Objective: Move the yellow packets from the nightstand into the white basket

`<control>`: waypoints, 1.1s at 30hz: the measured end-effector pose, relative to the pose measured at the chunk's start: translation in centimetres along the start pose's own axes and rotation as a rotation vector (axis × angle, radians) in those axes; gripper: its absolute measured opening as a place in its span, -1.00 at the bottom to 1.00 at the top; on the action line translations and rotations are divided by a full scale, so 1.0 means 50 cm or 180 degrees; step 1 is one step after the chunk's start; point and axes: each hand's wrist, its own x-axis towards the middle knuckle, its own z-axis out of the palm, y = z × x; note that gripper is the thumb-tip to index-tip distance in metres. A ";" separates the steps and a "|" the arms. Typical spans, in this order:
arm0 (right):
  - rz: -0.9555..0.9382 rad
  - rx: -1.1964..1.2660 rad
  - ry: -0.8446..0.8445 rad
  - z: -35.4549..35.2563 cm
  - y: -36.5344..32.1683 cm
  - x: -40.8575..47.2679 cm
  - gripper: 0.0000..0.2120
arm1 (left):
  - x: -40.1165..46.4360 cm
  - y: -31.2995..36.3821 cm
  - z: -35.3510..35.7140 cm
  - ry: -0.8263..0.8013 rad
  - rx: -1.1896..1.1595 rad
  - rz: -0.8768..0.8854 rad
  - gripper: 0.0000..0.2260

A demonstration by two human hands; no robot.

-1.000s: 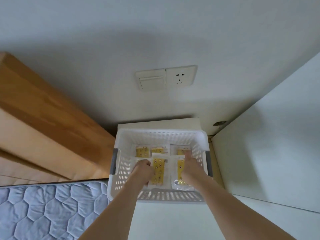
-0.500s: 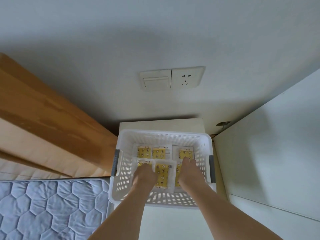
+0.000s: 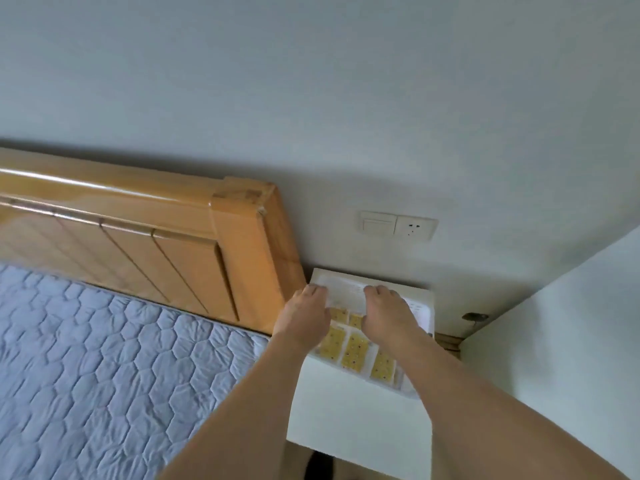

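Basket [image 3: 420, 308] holding yellow packets [image 3: 353, 349] (several, flat), both hands' fingers [image 3: 313, 291] curled over its far rim

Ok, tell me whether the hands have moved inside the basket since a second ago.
Yes: left hand and right hand went from the packets to the basket's far wall.

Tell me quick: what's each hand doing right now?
Left hand: fingers curled over the white basket's far rim.
Right hand: gripping that rim too.

At upper left, the headboard [image 3: 145, 233] is glossy varnished wood. The mattress [image 3: 104, 368] at lower left is quilted matt cloth. The white basket [image 3: 349, 291] looks like perforated plastic; the nightstand [image 3: 360, 424] is smooth and matt.
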 end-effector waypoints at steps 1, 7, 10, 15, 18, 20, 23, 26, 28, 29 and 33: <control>-0.0199 -0.0011 -0.0004 -0.013 -0.022 -0.007 -0.64 | -0.027 -0.007 -0.024 0.0208 0.0009 -0.0066 -0.76; -0.1105 -0.0148 -0.0083 -0.056 -0.177 -0.069 -0.62 | -0.217 -0.066 -0.120 0.0840 0.0044 -0.0699 -0.61; -0.1478 -0.0306 -0.0210 -0.059 -0.269 -0.125 -0.56 | -0.335 -0.111 -0.145 0.1108 0.0028 -0.1051 -0.62; -0.2137 -0.0497 -0.0527 -0.037 -0.458 -0.260 -0.48 | -0.581 -0.197 -0.176 0.1624 0.0012 -0.1835 -0.63; -0.2570 -0.0626 -0.0635 0.003 -0.580 -0.384 -0.40 | -0.769 -0.245 -0.182 0.1868 0.0054 -0.2340 -0.59; -0.2916 -0.0740 -0.0683 0.040 -0.659 -0.483 -0.40 | -0.915 -0.273 -0.173 0.2004 0.0073 -0.2650 -0.57; -0.3432 -0.0826 -0.0779 0.101 -0.775 -0.661 -0.41 | -1.165 -0.299 -0.147 0.2200 0.0067 -0.3160 -0.57; -0.3859 -0.0789 -0.0954 0.163 -0.874 -0.872 -0.39 | -1.439 -0.302 -0.104 0.2413 0.0058 -0.3710 -0.55; -0.4166 -0.0758 -0.1042 0.205 -0.932 -1.021 -0.37 | -1.624 -0.290 -0.071 0.2530 0.0109 -0.4078 -0.55; -0.4311 -0.0741 -0.1065 0.224 -0.958 -1.097 -0.37 | -1.714 -0.280 -0.055 0.2587 0.0144 -0.4254 -0.54; -0.4999 -0.0631 -0.1150 0.301 -1.048 -1.405 -0.38 | -2.035 -0.219 0.010 0.2740 0.0291 -0.4911 -0.54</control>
